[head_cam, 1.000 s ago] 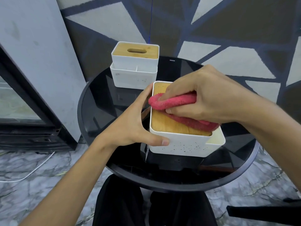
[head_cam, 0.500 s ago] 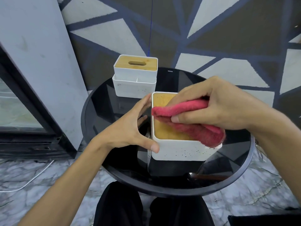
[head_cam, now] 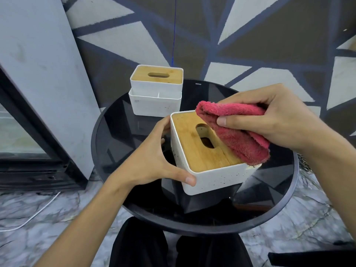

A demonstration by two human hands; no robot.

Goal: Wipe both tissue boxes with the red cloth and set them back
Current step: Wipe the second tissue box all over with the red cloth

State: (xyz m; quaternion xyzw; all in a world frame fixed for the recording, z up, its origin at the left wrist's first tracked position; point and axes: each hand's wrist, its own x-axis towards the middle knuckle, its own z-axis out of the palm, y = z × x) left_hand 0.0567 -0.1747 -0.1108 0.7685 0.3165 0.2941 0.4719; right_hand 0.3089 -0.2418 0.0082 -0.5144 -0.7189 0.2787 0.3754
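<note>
A white tissue box [head_cam: 213, 178] with a wooden lid and an oval slot stands near the front of the round black glass table [head_cam: 119, 132]. My left hand [head_cam: 152, 162] grips its left side, thumb across the front corner. My right hand [head_cam: 277, 120] holds the folded red cloth [head_cam: 237, 132] over the right half of the lid, partly covering the slot. The second tissue box [head_cam: 156, 87], also white with a wooden lid, sits at the table's far left edge, untouched.
A patterned wall rises just behind the table. A grey panel [head_cam: 38, 74] and a dark glass door stand to the left. A white cable [head_cam: 34, 214] lies on the marble floor. My dark-trousered legs [head_cam: 173, 249] are under the table's front edge.
My right hand has swept the red cloth from the lid's left side toward the right, uncovering the slot. The near box has turned a little in my left hand.
</note>
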